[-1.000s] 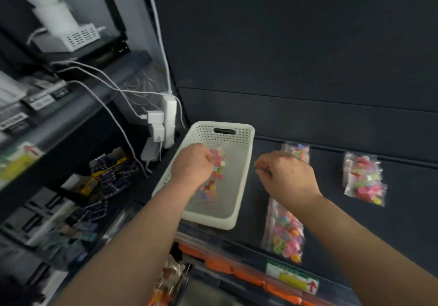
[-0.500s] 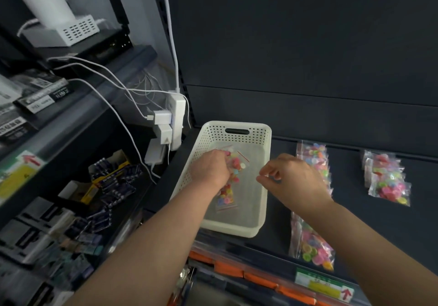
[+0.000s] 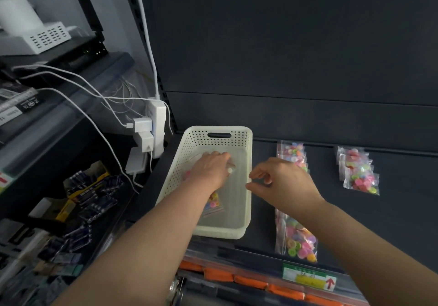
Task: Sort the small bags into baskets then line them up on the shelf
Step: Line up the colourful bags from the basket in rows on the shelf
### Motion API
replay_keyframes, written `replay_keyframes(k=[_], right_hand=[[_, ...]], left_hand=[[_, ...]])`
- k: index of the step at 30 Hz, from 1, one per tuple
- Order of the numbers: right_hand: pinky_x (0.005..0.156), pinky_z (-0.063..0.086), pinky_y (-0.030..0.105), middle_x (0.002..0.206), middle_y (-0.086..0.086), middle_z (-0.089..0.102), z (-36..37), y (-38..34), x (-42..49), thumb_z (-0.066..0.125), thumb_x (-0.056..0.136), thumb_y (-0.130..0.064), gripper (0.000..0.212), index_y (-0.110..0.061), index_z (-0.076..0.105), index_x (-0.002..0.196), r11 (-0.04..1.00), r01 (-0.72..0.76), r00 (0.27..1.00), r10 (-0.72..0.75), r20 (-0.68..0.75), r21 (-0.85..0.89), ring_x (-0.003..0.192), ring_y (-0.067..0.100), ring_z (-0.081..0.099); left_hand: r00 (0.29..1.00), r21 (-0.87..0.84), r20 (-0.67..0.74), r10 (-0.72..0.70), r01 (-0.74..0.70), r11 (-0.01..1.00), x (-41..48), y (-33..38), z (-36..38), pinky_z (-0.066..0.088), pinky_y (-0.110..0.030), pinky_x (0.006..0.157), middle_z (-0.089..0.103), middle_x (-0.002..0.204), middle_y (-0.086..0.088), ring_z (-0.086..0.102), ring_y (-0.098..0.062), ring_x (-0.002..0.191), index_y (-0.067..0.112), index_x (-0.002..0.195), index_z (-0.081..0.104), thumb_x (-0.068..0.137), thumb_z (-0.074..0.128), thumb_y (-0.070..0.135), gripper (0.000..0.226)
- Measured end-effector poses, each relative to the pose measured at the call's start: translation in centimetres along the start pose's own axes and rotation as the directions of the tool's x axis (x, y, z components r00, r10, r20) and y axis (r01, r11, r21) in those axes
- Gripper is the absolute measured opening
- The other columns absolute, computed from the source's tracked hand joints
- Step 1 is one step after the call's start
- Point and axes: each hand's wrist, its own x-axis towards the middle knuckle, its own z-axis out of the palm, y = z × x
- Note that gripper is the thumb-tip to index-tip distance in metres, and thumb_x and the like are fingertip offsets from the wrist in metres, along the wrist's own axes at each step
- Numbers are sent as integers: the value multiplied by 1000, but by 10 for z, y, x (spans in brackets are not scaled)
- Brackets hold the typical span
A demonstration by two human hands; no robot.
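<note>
A white perforated basket [image 3: 247, 211] stands on the dark shelf [image 3: 355, 222]. My left hand [image 3: 211, 169] is down inside it, palm down, fingers closed over a small clear bag of coloured beads [image 3: 213, 203] that lies on the basket floor and shows beneath my wrist. My right hand [image 3: 284, 182] hovers just right of the basket's rim, fingers loosely curled and holding nothing. More bead bags lie on the shelf: a stack [image 3: 294, 153] behind my right hand, some [image 3: 299, 244] near the front edge, another stack [image 3: 358, 173] further right.
A white power strip with chargers [image 3: 154, 128] and cables hangs left of the basket. Battery packs [image 3: 90, 187] fill the left-hand shelf. A green and yellow price label [image 3: 308, 279] sits on the front edge, with orange packs [image 3: 237, 278] below.
My left hand has gone down and further into the basket with the bag, which now rests on the floor. My right hand stays beside the rim.
</note>
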Motion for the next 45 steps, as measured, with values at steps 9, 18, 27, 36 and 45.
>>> replay_keyframes(k=[9,18,27,36,45], right_hand=[[78,53,22,94,-18,64,-1,13,-2,68,84,-36,21,-30,67,104,962,-111,993,118,-12,248,85,-1,60],[73,58,28,71,3,70,-30,43,-21,69,85,-15,10,-7,69,91,380,-256,956,238,173,889,70,13,67],[73,55,27,81,0,75,-46,116,-61,68,88,-16,6,-13,72,91,283,-360,866,456,205,889,77,11,68],[69,57,26,89,5,72,-49,180,-93,70,85,-10,12,-12,70,98,320,-496,756,616,220,807,78,16,67],[61,49,18,80,-11,69,-45,211,-76,70,79,-14,35,-21,63,113,623,-515,724,684,-91,589,74,6,64]], left_hand=[[956,-454,-247,-160,32,891,-25,11,-42,51,-34,64,67,83,5,65,-18,77,23,84,62,87,69,31,11],[1000,-890,8,-9,11,456,-66,92,-47,46,-19,57,65,86,3,59,-7,71,14,97,63,90,69,27,16],[999,-864,46,-7,43,501,-63,149,-19,49,-24,67,63,73,8,57,-6,68,17,82,68,89,70,20,8],[999,-577,-18,50,-51,815,-50,216,44,56,-31,71,70,89,3,67,-17,82,22,84,64,90,64,23,7],[996,-491,-78,32,-66,869,-25,246,63,57,-39,74,68,95,4,65,-18,87,23,103,57,93,63,27,13]])
